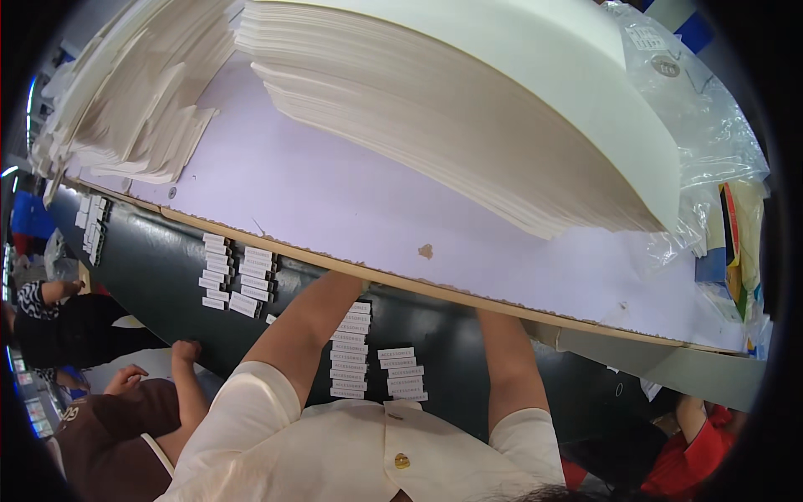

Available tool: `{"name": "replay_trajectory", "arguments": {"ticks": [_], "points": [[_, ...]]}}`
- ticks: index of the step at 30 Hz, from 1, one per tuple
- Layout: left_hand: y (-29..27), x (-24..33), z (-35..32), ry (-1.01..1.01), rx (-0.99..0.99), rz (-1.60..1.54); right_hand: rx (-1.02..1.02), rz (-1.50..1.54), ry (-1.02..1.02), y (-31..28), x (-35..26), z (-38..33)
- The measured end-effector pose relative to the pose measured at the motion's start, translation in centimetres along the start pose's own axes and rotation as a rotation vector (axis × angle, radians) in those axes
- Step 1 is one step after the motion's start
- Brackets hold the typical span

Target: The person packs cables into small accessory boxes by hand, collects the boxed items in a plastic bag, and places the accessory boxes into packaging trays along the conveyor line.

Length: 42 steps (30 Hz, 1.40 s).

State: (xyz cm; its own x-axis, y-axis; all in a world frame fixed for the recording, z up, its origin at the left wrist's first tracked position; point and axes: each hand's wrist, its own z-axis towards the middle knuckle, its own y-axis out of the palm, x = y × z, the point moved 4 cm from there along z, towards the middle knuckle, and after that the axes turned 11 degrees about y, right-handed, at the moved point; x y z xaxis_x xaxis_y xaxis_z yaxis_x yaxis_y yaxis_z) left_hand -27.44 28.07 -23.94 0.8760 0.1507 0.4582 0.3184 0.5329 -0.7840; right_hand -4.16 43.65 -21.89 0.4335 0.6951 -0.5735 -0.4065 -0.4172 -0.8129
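Observation:
My left forearm [314,314] and my right forearm [510,360] reach forward under the edge of a pale raised shelf [351,217]. Both hands are hidden beneath it, so what they hold or touch does not show. Below the shelf lies a dark green work surface [456,335]. On it, between my arms, a column of small white printed boxes [349,351] runs toward me, and a shorter column of similar boxes [403,376] lies to its right. Left of my left arm are two more columns of boxes [216,272].
Tall stacks of cream sheets [452,117] and a looser stack [142,100] stand on the shelf. Clear plastic bags [694,109] and a blue-and-yellow carton [715,251] sit at its right end. Co-workers sit close by: a brown shirt [117,443] at left, a red sleeve [698,456] at right.

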Motion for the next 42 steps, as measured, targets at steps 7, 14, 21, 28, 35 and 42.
{"name": "replay_trajectory", "arguments": {"ticks": [7, 14, 21, 28, 35, 42], "points": [[-0.7, -1.2, -0.9, -0.015, -0.008, -0.169, 0.054, -0.131, -0.027, 1.7, -4.5, 2.8], [-2.2, -1.5, -5.4, -0.050, -0.058, -0.341, 0.079, -0.241, -0.025, 3.0, -7.6, 2.2], [-13.4, 7.8, -7.4, -0.029, -0.193, -0.142, -0.346, 0.218, -0.101, 0.7, -15.0, -9.4], [-13.8, 5.9, -14.1, -0.155, -0.288, -0.209, -0.343, 0.073, 0.127, 0.0, -11.3, -14.2], [-12.0, 7.0, -7.7, -0.289, -0.160, -0.405, -0.358, 0.076, 0.080, -1.5, -10.8, -14.4], [-4.7, 10.6, 0.5, -0.263, -0.244, -0.221, 0.127, 0.033, 0.326, -5.6, -8.9, -8.4]]}}
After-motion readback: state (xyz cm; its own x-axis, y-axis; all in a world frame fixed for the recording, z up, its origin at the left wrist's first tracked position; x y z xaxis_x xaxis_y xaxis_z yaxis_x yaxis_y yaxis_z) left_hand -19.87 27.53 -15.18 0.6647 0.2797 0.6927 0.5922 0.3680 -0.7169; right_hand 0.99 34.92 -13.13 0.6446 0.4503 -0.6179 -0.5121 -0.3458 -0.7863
